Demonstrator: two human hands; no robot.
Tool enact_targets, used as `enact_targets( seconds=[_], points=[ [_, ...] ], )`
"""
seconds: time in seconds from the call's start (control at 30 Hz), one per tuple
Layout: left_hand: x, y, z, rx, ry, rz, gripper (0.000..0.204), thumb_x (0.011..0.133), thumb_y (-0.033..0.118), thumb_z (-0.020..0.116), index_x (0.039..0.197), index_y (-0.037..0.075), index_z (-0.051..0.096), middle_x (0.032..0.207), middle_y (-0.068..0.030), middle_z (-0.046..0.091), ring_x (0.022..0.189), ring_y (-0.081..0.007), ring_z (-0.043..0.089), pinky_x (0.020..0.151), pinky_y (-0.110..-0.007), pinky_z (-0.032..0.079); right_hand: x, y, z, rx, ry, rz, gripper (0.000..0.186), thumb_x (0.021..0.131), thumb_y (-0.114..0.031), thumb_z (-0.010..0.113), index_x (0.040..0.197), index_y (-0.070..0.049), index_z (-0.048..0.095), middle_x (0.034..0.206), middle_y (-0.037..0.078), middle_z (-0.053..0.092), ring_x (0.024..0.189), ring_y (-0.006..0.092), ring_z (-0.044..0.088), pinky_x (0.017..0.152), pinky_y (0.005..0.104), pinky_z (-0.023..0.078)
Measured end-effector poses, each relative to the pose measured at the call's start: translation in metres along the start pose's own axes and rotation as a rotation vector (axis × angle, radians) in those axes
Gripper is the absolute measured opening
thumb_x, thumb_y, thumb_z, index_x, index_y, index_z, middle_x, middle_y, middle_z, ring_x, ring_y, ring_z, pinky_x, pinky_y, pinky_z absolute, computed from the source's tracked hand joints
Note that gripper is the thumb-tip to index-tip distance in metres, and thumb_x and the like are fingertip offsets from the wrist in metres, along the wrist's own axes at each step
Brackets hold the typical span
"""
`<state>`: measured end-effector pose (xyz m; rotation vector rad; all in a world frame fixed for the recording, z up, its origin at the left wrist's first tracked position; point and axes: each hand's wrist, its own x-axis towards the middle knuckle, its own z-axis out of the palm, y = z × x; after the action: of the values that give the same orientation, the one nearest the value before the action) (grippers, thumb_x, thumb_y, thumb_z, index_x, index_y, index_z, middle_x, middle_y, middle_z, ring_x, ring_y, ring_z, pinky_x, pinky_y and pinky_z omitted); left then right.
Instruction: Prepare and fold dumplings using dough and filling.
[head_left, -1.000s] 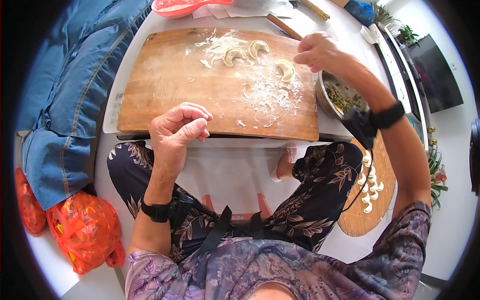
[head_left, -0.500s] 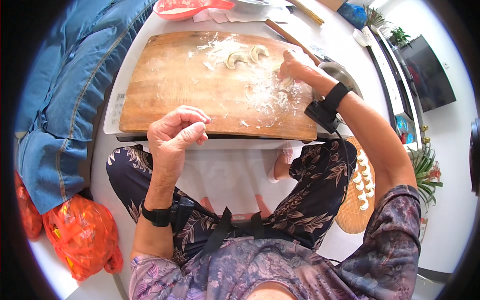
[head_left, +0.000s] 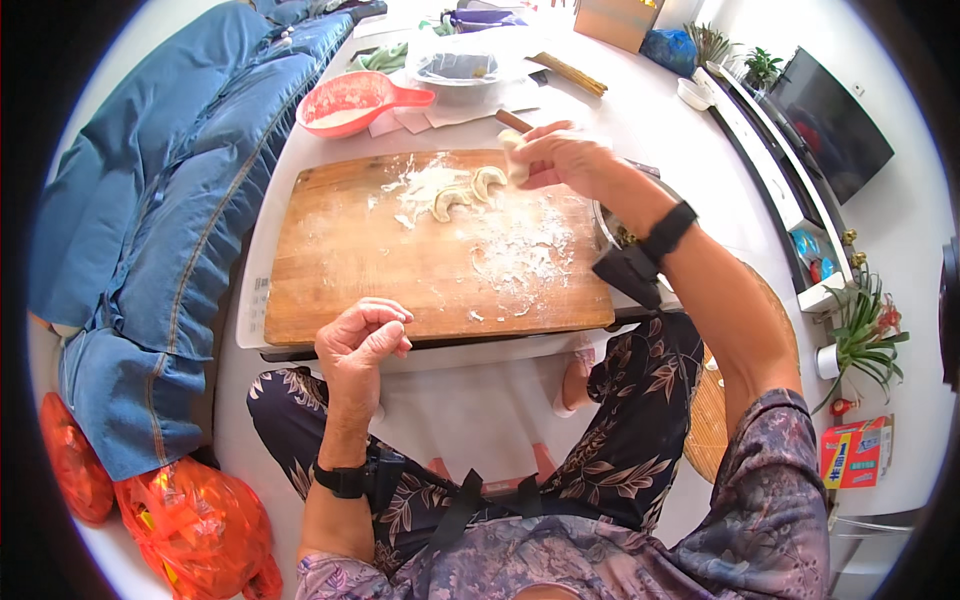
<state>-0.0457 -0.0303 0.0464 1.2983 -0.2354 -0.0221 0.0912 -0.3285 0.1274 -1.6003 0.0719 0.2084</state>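
My right hand (head_left: 570,165) is above the far right corner of the wooden board (head_left: 370,260), its fingers pinching a pale crescent dumpling (head_left: 515,160). Just left of it, two more crescent dumplings, a nearer one (head_left: 450,205) and a farther one (head_left: 489,184), lie beside loose flour. My left hand (head_left: 360,335) hovers at the board's near edge with fingers curled toward the thumb; nothing shows in it. Under my right wrist, a metal bowl (head_left: 606,222) with dark filling is partly hidden. A rolling pin (head_left: 512,121) pokes out behind my right fingers.
A red scoop of flour (head_left: 345,104) and a clear plastic container (head_left: 457,68) stand beyond the board. To my right, a round woven tray (head_left: 706,430) is partly covered by my arm. Red plastic bags (head_left: 200,525) lie at the lower left, by a blue-covered sofa (head_left: 170,200).
My right hand has lifted a dumpling off the floured area and carried it toward the board's far edge. My left hand keeps its curled pose. The view has tilted upward, showing more beyond the board.
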Motion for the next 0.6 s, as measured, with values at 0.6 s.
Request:
enact_targets(
  seconds=[0.6],
  points=[
    [0.017,-0.028,0.008,0.1,0.076,0.006,0.009,0.084,0.001,0.058,0.089,-0.005,0.063,0.092,-0.0126,0.063,0.068,-0.014,0.056,0.059,-0.024,0.045,-0.195,0.067,-0.341,0.433,0.496,-0.127,0.016,0.088,-0.002,0.06,0.1,0.005,0.054,0.099,0.015,0.06,0.089,0.0202,0.062,0.081,0.0253,0.055]
  ],
)
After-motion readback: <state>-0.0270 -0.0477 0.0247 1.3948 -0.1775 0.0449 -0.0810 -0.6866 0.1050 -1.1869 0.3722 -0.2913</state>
